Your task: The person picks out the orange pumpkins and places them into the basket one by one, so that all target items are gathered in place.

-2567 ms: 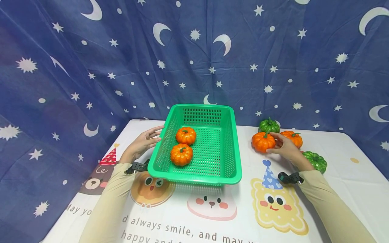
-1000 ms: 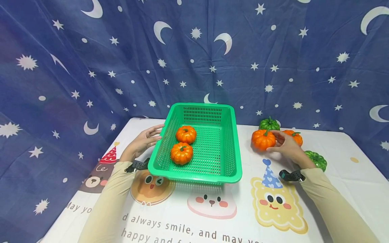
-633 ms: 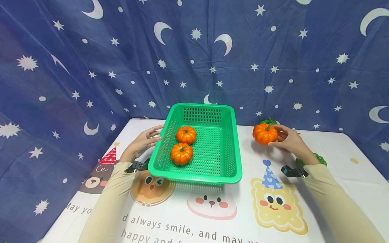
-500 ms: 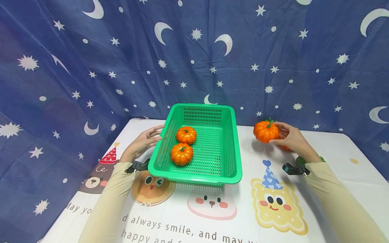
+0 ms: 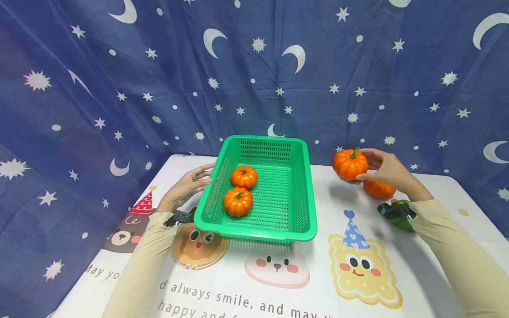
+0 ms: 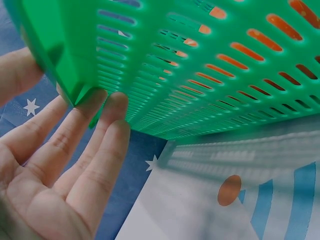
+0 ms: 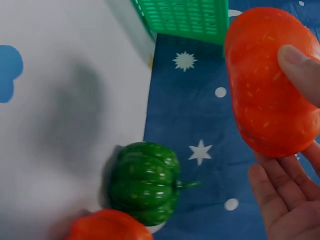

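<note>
My right hand (image 5: 387, 170) holds an orange toy pumpkin (image 5: 350, 164) with a green stem, raised over the far right of the table. Thumb and fingers grip its sides in the right wrist view, where the pumpkin (image 7: 275, 85) hangs above its blurred shadow. My left hand (image 5: 187, 187) touches the left rim of a green plastic basket (image 5: 256, 232), its fingers fairly straight against the outside. In the left wrist view the fingertips (image 6: 117, 105) lie along the rim's underside. Inside the basket, two orange pumpkins (image 5: 243, 177) sit at the left.
Another orange pumpkin (image 5: 379, 189) lies under my right hand. A green pumpkin (image 5: 402, 216) is partly covered by the right wrist strap (image 5: 395, 211). The right wrist view shows a green pumpkin (image 7: 145, 182) by the blue star-patterned curtain (image 7: 185, 105). A printed white cloth (image 5: 318, 274) covers the table.
My right hand has lifted the orange pumpkin off the table, up and slightly right, now hiding the far green pumpkin in the head view. The left hand and basket have stayed put.
</note>
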`<state>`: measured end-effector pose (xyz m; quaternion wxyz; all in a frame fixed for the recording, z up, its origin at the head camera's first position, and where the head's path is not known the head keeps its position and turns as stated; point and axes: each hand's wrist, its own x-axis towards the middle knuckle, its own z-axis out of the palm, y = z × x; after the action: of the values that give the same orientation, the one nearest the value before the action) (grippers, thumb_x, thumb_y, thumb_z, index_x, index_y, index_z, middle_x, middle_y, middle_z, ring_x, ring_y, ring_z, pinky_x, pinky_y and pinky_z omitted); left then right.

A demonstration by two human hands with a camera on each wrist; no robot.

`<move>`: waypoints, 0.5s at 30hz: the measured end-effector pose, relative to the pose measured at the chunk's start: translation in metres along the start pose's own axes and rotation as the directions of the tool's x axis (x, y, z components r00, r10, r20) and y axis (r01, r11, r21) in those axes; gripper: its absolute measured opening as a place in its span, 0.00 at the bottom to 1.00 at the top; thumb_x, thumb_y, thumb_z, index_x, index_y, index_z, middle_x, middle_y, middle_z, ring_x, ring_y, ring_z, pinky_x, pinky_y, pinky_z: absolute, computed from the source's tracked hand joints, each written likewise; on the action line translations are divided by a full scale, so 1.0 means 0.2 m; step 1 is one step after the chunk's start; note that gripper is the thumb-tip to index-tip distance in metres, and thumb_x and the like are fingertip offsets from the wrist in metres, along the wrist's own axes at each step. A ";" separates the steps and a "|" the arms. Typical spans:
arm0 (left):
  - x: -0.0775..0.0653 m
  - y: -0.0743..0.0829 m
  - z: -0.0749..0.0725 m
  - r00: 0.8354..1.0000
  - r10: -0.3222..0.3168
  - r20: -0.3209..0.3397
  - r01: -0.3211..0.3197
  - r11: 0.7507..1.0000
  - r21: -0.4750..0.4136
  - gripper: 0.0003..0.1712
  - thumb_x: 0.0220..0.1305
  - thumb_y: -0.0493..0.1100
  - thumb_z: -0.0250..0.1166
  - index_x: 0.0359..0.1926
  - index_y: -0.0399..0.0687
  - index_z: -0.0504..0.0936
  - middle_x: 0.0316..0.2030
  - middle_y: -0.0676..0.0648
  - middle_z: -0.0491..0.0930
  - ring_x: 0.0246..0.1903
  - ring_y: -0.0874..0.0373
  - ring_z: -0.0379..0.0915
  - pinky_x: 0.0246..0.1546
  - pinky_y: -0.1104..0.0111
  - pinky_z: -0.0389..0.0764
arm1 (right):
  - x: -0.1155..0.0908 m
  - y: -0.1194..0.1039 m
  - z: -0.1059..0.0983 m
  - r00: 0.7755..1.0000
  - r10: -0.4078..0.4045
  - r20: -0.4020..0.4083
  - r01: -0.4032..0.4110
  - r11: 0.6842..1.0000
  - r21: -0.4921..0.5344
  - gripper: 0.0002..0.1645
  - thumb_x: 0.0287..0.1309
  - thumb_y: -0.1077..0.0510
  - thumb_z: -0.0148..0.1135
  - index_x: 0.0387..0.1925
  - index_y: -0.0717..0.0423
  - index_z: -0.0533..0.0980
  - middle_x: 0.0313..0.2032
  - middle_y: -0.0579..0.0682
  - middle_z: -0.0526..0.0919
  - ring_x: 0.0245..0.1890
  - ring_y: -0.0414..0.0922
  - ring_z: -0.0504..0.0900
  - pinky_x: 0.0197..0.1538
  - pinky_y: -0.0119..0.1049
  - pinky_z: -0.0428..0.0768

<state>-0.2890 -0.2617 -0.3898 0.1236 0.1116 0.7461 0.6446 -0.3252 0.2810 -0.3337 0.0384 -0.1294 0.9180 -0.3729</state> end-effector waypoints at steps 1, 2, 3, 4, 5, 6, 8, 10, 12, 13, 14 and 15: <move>0.00 0.00 0.00 1.000 -0.001 0.000 0.001 1.000 -0.002 0.36 0.66 0.35 0.55 0.72 0.45 0.52 0.69 0.35 0.55 0.67 0.42 0.54 0.68 0.47 0.56 | 0.00 -0.01 -0.01 1.000 -0.007 0.008 0.007 1.000 -0.011 0.49 0.46 0.52 0.73 0.67 0.60 0.60 0.65 0.62 0.66 0.62 0.58 0.69 0.59 0.38 0.73; 0.00 0.00 0.00 1.000 -0.002 0.000 0.002 1.000 -0.005 0.36 0.66 0.35 0.55 0.72 0.45 0.52 0.69 0.35 0.55 0.67 0.42 0.54 0.68 0.47 0.56 | 0.00 -0.03 -0.02 1.000 -0.015 0.015 0.016 1.000 -0.022 0.49 0.46 0.52 0.73 0.67 0.61 0.60 0.64 0.62 0.67 0.61 0.57 0.70 0.57 0.32 0.75; 0.00 0.00 0.00 1.000 -0.004 -0.001 0.004 1.000 -0.007 0.36 0.66 0.35 0.55 0.72 0.45 0.52 0.69 0.36 0.55 0.67 0.42 0.54 0.68 0.48 0.56 | 0.00 -0.04 -0.03 0.999 -0.025 0.021 0.026 0.999 -0.036 0.49 0.46 0.53 0.73 0.66 0.61 0.60 0.64 0.62 0.67 0.60 0.56 0.71 0.54 0.25 0.75; 0.00 0.00 0.00 1.000 -0.004 0.001 0.004 1.000 -0.009 0.37 0.65 0.35 0.55 0.72 0.45 0.52 0.69 0.36 0.55 0.67 0.42 0.53 0.68 0.47 0.55 | 0.00 -0.05 -0.04 0.999 -0.034 0.026 0.035 0.998 -0.045 0.48 0.45 0.53 0.73 0.66 0.61 0.61 0.63 0.62 0.68 0.59 0.54 0.72 0.51 0.19 0.74; 0.00 0.01 0.00 1.000 -0.005 0.001 0.005 1.000 -0.011 0.37 0.65 0.35 0.55 0.72 0.45 0.52 0.69 0.36 0.55 0.68 0.41 0.53 0.68 0.47 0.55 | 0.01 -0.07 -0.05 0.998 -0.045 0.034 0.046 0.997 -0.054 0.48 0.45 0.54 0.74 0.66 0.61 0.61 0.63 0.62 0.68 0.59 0.53 0.72 0.48 0.15 0.73; 0.00 0.01 0.00 1.000 -0.006 0.000 0.006 1.000 -0.014 0.37 0.65 0.34 0.55 0.72 0.45 0.52 0.69 0.36 0.55 0.68 0.41 0.52 0.68 0.47 0.55 | 0.01 -0.08 -0.05 0.998 -0.056 0.041 0.059 0.996 -0.064 0.48 0.45 0.54 0.74 0.66 0.61 0.61 0.63 0.62 0.69 0.58 0.52 0.72 0.46 0.12 0.71; 0.00 0.01 0.00 1.000 -0.006 0.002 0.006 1.000 -0.013 0.37 0.65 0.35 0.55 0.72 0.44 0.52 0.69 0.35 0.54 0.68 0.40 0.52 0.68 0.47 0.54 | 0.01 -0.12 -0.07 0.996 -0.071 0.060 0.075 0.994 -0.078 0.48 0.44 0.54 0.74 0.65 0.61 0.62 0.63 0.62 0.68 0.58 0.49 0.73 0.46 0.12 0.71; 0.00 0.01 0.00 1.000 -0.005 0.005 0.005 1.000 -0.011 0.37 0.66 0.35 0.55 0.72 0.44 0.52 0.69 0.34 0.54 0.68 0.39 0.51 0.69 0.46 0.53 | 0.01 -0.15 -0.08 0.993 -0.080 0.085 0.087 0.993 -0.084 0.48 0.44 0.55 0.74 0.65 0.62 0.62 0.63 0.62 0.68 0.59 0.49 0.73 0.49 0.16 0.74; 0.00 0.01 0.00 1.000 -0.006 0.005 0.006 1.000 -0.014 0.37 0.66 0.35 0.55 0.72 0.44 0.51 0.69 0.34 0.54 0.68 0.39 0.51 0.69 0.46 0.53 | 0.02 -0.18 -0.09 0.990 -0.088 0.113 0.099 0.991 -0.094 0.48 0.44 0.55 0.74 0.65 0.62 0.61 0.64 0.62 0.67 0.60 0.52 0.72 0.53 0.25 0.77; 0.00 0.01 0.00 1.000 -0.006 0.005 0.006 1.000 -0.015 0.37 0.66 0.35 0.55 0.72 0.44 0.51 0.70 0.34 0.54 0.68 0.39 0.51 0.69 0.46 0.53 | 0.03 -0.19 -0.09 0.987 -0.093 0.128 0.106 0.989 -0.098 0.48 0.44 0.56 0.74 0.65 0.62 0.62 0.64 0.62 0.67 0.61 0.54 0.71 0.54 0.29 0.77; 0.00 0.01 0.00 1.000 -0.007 0.004 0.007 1.000 -0.019 0.37 0.65 0.34 0.55 0.72 0.44 0.52 0.70 0.35 0.54 0.68 0.39 0.51 0.69 0.46 0.53 | 0.03 -0.20 -0.10 0.985 -0.097 0.143 0.112 0.989 -0.100 0.48 0.43 0.56 0.74 0.65 0.62 0.62 0.64 0.62 0.67 0.61 0.55 0.70 0.56 0.35 0.76; 0.00 0.01 0.00 1.000 -0.008 0.003 0.008 1.000 -0.019 0.37 0.65 0.34 0.55 0.72 0.44 0.52 0.70 0.35 0.54 0.68 0.39 0.51 0.69 0.46 0.53 | 0.04 -0.22 -0.10 0.982 -0.103 0.156 0.120 0.988 -0.102 0.48 0.43 0.56 0.74 0.65 0.62 0.62 0.64 0.63 0.67 0.62 0.57 0.70 0.57 0.40 0.75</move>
<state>-0.2888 -0.2610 -0.3878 0.1284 0.1083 0.7401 0.6512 -0.3267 0.2626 -0.2888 0.0794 -0.2104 0.9231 -0.3121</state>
